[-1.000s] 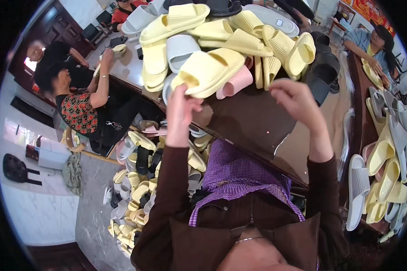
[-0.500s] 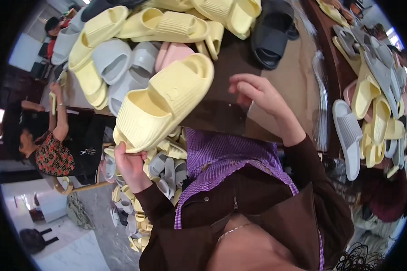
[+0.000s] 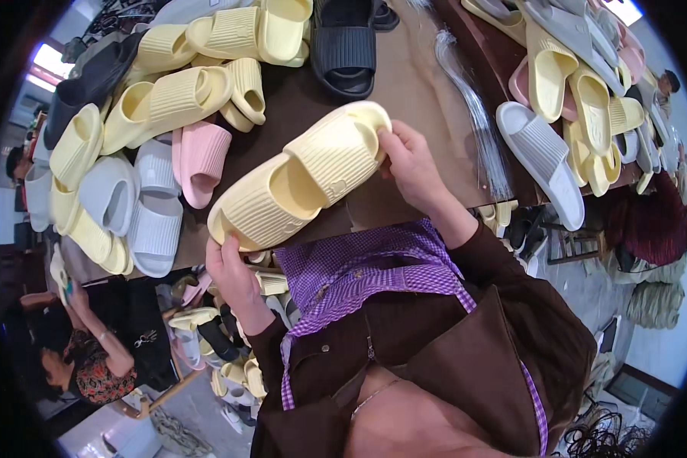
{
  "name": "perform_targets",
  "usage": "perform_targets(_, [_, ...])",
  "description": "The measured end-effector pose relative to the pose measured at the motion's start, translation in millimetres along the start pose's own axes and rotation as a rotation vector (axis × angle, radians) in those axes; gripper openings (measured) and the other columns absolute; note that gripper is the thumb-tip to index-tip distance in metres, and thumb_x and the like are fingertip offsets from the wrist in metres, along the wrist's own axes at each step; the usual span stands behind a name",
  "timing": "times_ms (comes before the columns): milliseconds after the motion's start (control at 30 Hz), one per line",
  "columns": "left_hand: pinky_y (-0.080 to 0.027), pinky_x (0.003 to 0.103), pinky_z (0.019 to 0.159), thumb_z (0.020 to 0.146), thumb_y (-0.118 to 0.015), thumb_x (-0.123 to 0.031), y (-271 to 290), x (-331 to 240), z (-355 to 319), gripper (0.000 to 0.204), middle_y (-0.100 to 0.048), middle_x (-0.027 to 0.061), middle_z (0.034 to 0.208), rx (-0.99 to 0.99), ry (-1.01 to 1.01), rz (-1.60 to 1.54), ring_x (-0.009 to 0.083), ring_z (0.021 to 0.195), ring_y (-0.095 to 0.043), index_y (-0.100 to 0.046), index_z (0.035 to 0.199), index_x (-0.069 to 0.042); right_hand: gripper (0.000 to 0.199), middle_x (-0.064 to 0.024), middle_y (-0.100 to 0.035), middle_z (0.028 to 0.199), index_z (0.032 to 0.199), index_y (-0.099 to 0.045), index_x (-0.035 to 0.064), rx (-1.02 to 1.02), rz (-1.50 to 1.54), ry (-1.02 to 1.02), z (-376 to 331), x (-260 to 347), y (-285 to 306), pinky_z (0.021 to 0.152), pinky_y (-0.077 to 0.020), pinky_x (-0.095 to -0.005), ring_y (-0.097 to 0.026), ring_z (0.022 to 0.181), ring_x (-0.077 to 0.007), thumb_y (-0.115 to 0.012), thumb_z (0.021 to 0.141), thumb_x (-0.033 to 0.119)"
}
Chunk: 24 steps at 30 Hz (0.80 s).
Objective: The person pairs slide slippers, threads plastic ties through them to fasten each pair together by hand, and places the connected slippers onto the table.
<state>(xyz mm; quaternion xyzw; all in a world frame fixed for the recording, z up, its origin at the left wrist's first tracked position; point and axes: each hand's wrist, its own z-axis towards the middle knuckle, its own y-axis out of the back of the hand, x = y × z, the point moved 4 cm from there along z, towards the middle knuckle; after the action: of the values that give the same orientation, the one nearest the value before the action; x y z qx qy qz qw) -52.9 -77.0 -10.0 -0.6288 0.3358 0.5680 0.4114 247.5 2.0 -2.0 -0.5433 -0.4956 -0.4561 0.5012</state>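
Observation:
A pair of pale yellow slide sandals [image 3: 333, 165], nested one into the other with ribbed straps showing, is held tilted above the table's near edge. My left hand [image 3: 233, 276] pinches the lower left end. At the upper right end my right hand [image 3: 414, 162] is closed on the open toe, its thumb at the rim. Just beyond the pair, a black slide sandal [image 3: 345, 49] lies on the brown table [image 3: 282, 114]. Left of it are a pink pair [image 3: 204, 156] and a grey pair [image 3: 157, 206].
More yellow sandals [image 3: 168, 99] are heaped at the table's far left. A bundle of clear strands [image 3: 469, 107] lies to my right, before another pile with a grey sandal [image 3: 538, 160]. A co-worker [image 3: 103, 366] is at lower left. Below the table sit more sandals [image 3: 240, 378].
My right hand has gone from loose in the air to gripping the upper end of the yellow sandals. The left hand keeps its hold. My view has shifted right.

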Motion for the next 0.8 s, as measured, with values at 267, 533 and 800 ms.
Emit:
perform_targets(267, [-0.049,0.027,0.071,0.092,-0.049,-0.012,28,-64,13,0.024,-0.061,0.0114,0.096,-0.185,-0.249,-0.098,0.0167,0.086,-0.06,-0.053,0.108,0.005,0.024,-0.0031,-0.06,0.079,0.101,-0.059,0.0012,-0.409,0.013,0.042,15,34,80,0.056,-0.0428,-0.0187,-0.055,0.065,-0.0073,-0.047,0.092,0.02])
perform_targets(533, [-0.048,0.026,0.076,0.092,-0.051,-0.017,-13,-74,80,0.038,-0.058,0.0144,0.113,0.151,-0.191,0.173,0.0167,0.093,-0.059,-0.049,0.121,0.007,0.034,-0.0058,-0.064,0.097,0.116,-0.058,-0.0004,0.104,-0.395,0.368,61,73,61,0.078,-0.0469,-0.0242,-0.058,0.09,-0.0108,-0.054,0.091,0.021])
perform_targets(800, [-0.042,0.039,0.087,0.083,-0.056,-0.012,-120,-19,107,0.039,-0.057,0.0179,0.109,0.424,-0.427,0.689,0.0329,0.1,-0.054,-0.052,0.118,0.004,0.026,-0.014,-0.065,0.093,0.104,-0.063,0.001,0.029,-0.712,0.592,89,39,2,0.077,-0.0483,-0.03,-0.063,0.085,-0.0227,-0.06,0.086,0.02])
